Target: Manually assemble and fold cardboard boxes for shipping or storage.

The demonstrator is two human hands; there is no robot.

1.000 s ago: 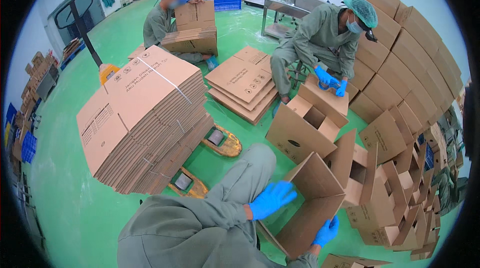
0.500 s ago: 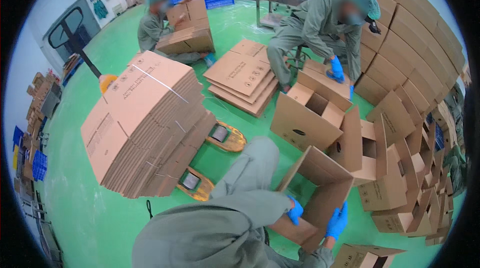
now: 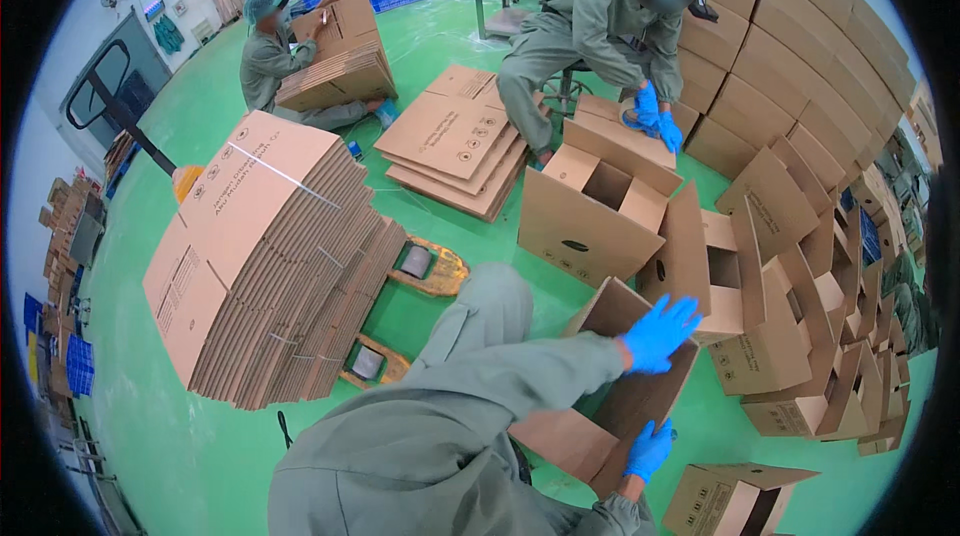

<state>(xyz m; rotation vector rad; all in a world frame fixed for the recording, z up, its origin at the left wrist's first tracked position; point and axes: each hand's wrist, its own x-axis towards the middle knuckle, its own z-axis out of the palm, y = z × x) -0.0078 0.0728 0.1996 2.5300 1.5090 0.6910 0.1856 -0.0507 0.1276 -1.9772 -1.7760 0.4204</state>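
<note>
An opened-up cardboard box [image 3: 640,406] stands in front of me, and green floor shows through it. My left hand [image 3: 660,336], in a blue glove, reaches across the box to its far right side, fingers spread and palm down over the upper edge. With its fingers curled round the near end of the right wall, my right hand [image 3: 649,451], also blue-gloved, holds the box. Part of the box's left side is hidden behind my left sleeve.
A strapped stack of flat cartons [image 3: 270,266] sits on a yellow pallet jack [image 3: 435,271] to the left. Opened boxes [image 3: 590,221] crowd the right, one carton [image 3: 735,501] near me. Two co-workers sit beyond, by flat cartons [image 3: 450,136]; piled boxes [image 3: 790,46] rise behind one.
My left hand has moved from inside the box's near left part to its far right edge, and its fingers have spread. My right hand stays on the right wall. The view has shifted slightly.
</note>
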